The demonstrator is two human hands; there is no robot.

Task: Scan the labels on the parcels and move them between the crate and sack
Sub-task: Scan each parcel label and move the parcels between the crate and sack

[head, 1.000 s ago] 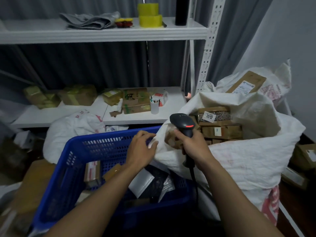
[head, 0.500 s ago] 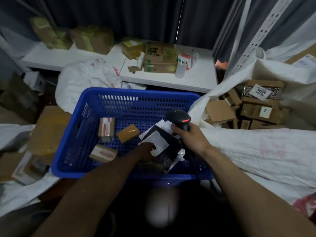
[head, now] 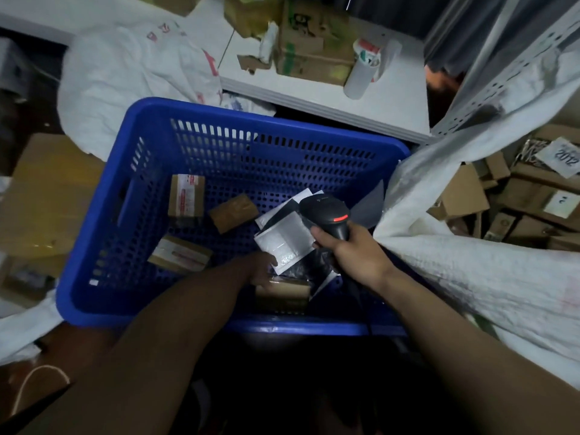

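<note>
while the left hand [head: 262,270] was low at the near wall of the blue crate [head: 150,127], it touched a brown box [head: 282,291]; whether it pinched the box could not be told. right hand [head: 354,255] was wrapped round the scanner [head: 326,213] handle, head pointing far-left above a white mailer [head: 282,243], whose long axis ran far-to-near. sack [head: 470,277] rim touched the crate's right edge. bare perforated floor showed along the far wall.

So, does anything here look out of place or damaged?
Nothing looks damaged or spilled. The parcels lie loose at mixed angles in the blue crate, the edge of the white sack sags over the crate's right corner, and a ragged cardboard scrap lies on the white shelf.
</note>
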